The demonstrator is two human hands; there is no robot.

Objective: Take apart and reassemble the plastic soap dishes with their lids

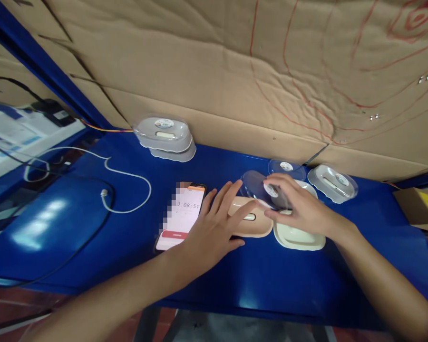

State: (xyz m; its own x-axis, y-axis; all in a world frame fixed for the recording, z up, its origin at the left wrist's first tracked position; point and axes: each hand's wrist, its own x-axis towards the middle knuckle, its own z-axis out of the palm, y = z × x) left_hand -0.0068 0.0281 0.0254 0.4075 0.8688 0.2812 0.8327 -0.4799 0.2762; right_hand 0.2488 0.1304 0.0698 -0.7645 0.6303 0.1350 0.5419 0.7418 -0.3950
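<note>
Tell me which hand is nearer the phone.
Left. The left hand is just beside the phone, spread over the peach dish; the right hand is farther off, holding a clear lid.

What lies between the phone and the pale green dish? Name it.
In the head view, the left hand and peach dish lie between the phone and the pale green dish.

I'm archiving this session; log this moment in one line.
right hand: holding clear lid | left hand: at peach dish, contact unclear | nearby: cream dish, phone
</note>
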